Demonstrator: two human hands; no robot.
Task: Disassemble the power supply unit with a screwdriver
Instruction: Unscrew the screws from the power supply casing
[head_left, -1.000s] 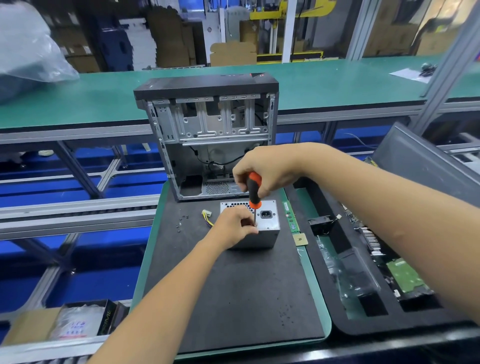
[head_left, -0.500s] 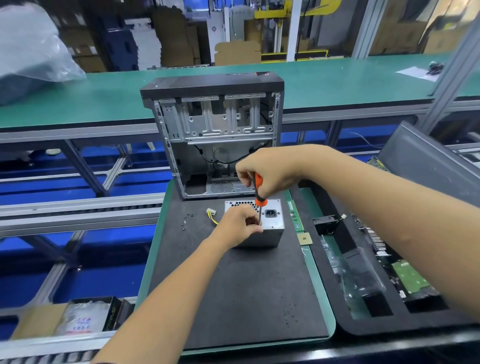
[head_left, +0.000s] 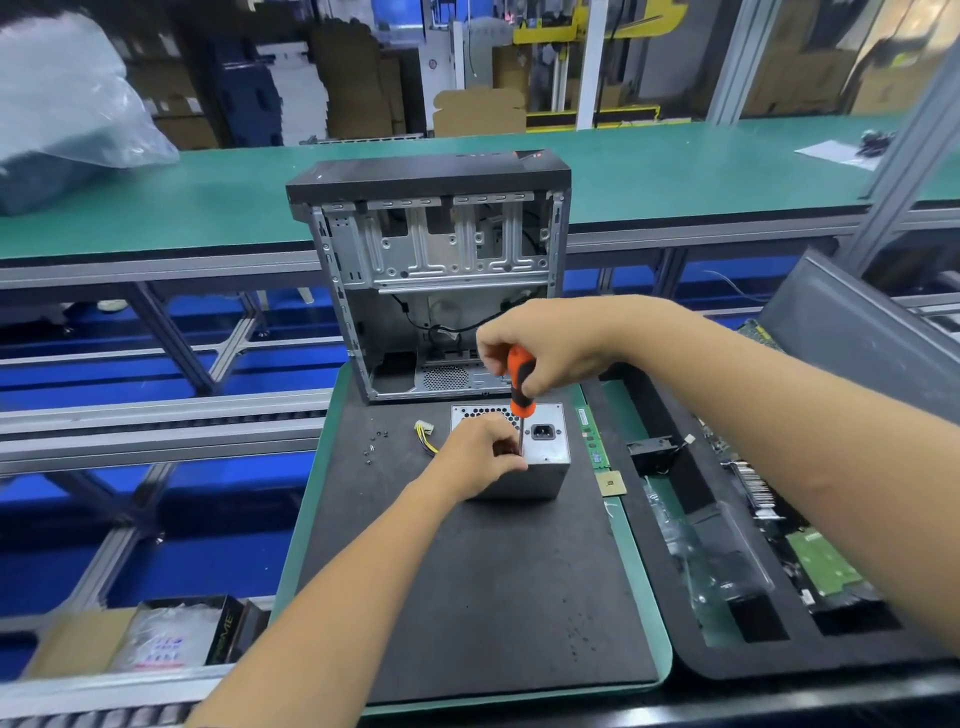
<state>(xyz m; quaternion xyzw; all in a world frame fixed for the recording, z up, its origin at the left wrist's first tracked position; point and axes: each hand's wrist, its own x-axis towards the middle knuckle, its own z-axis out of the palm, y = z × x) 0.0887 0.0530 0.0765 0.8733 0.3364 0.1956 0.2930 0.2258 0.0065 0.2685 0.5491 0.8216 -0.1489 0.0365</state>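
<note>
Screwdriver (head_left: 521, 387) tip hidden behind left hand (head_left: 480, 457) on power supply unit (head_left: 540, 457).

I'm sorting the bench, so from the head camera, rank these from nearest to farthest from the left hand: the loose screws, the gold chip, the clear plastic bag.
From the left hand:
1. Loose screws, on the black mat just to its left.
2. Gold chip, at the mat's right edge, past the power supply.
3. Clear plastic bag, far back left on the green bench.
</note>
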